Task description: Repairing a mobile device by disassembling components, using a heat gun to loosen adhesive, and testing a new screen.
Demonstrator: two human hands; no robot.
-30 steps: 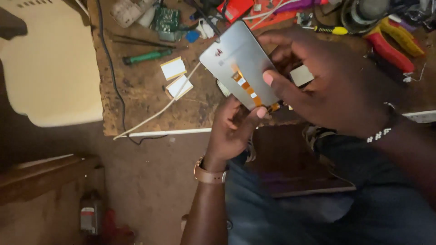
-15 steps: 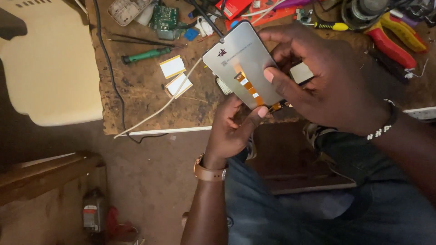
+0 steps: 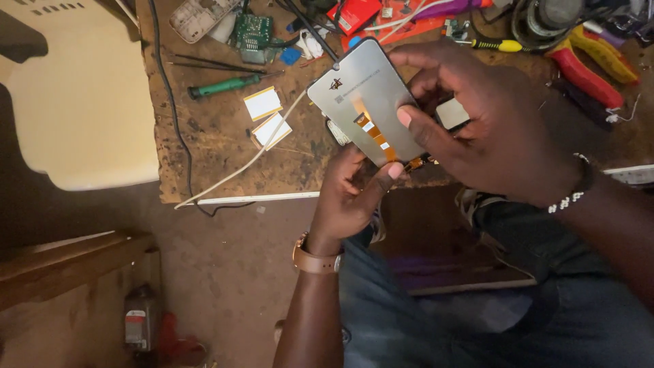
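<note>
Screen: grey rectangular phone display panel [image 3: 368,95] with orange flex ribbon [image 3: 375,133], held up over my bench.
Right hand [image 3: 490,129]: clamped round its edge.
Left hand [image 3: 351,194]: pinching the bottom.

You get warm, dim light here, brightest on the far table [image 3: 218,129] and the pale chair seat [image 3: 82,116] at left. The grey phone screen panel [image 3: 368,102] catches a soft sheen without hard glare. Near you, the floor [image 3: 225,272] and your lap sink into shadow. Your right hand [image 3: 490,129] looks slightly soft; far right clutter blurs and bends at the edge.
</note>
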